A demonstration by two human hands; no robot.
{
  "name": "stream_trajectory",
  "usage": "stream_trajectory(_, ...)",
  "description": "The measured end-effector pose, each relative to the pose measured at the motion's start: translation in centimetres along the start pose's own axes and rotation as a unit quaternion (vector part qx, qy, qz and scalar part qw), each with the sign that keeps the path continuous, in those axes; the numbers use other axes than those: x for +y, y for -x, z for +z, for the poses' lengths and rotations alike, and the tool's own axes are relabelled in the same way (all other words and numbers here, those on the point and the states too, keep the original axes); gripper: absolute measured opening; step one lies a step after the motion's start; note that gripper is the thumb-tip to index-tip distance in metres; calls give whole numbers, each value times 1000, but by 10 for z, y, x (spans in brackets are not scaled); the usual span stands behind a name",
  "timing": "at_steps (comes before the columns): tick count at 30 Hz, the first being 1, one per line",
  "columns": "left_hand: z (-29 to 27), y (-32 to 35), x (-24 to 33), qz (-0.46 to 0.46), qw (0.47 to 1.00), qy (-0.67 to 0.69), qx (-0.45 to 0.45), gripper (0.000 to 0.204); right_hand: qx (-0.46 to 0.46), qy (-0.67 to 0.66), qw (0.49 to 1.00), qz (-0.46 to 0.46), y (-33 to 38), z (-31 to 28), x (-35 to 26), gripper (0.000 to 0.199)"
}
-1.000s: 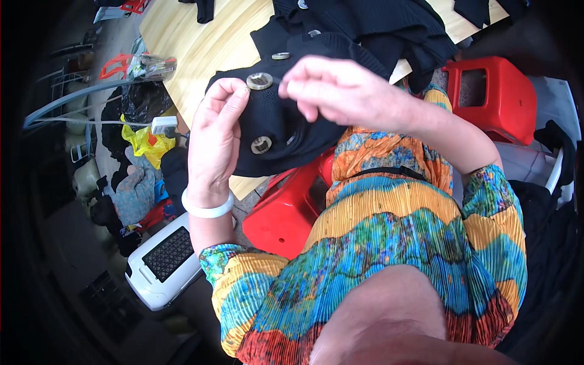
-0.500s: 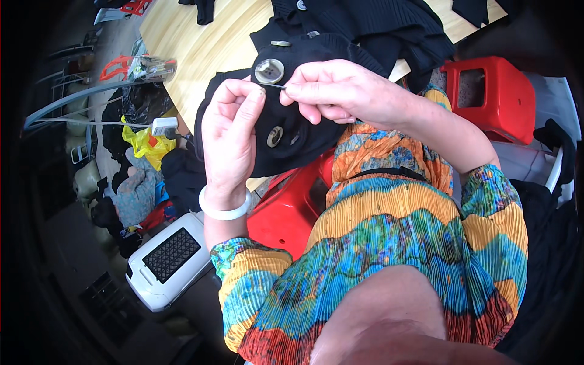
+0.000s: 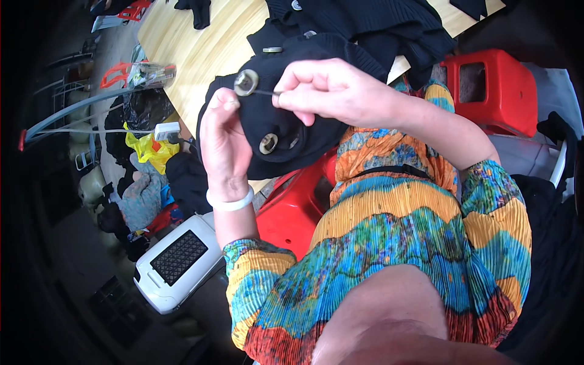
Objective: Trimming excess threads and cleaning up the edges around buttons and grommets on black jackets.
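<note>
Right hand [image 3: 328, 91] has its grip pinched closed on what looks like a thin needle [image 3: 266, 93], tip right at the big metal button [image 3: 246, 82], while the left hand [image 3: 222, 143] is closed on the black garment [image 3: 286, 131], thumb up just beside that button. So the top button looks mid-sewing and not finished, I'd say; a second button [image 3: 268, 143] lower on the same piece already sits on the cloth, can't tell how firmly. The piece is held up over the wooden desk [image 3: 194, 48] edge, with more black clothes [image 3: 365, 24] piled behind it, so probably plenty left.
</note>
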State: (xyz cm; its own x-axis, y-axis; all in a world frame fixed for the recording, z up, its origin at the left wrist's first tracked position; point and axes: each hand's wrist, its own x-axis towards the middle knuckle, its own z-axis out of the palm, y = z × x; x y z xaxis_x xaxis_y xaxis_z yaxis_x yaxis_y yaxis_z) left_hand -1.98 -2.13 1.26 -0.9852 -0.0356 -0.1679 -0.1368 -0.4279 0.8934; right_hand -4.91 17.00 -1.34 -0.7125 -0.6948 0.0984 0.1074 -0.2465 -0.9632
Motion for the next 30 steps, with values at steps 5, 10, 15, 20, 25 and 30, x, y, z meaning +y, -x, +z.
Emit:
stream_trajectory(5,-11,-3,2,-53,989,126,-55,5,109,65,987,-102,-1,-18,-4,29)
stream_trajectory(10,-16,-4,1,-54,988,123,-75,6,61,123,987,-82,-18,-15,8,44)
stream_trajectory(15,-10,1,5,150,964,-159,149,13,125,123,979,-104,-39,-23,13,33)
stream_trajectory(20,-16,65,-17,225,914,-267,204,9,201,219,932,-209,-55,-23,13,35)
stream_trajectory(25,3,59,-82,90,909,-361,185,33,137,100,957,-237,-69,6,-8,27)
stream_trajectory(30,0,20,-59,279,809,-487,178,43,141,182,947,-224,-65,22,-76,28)
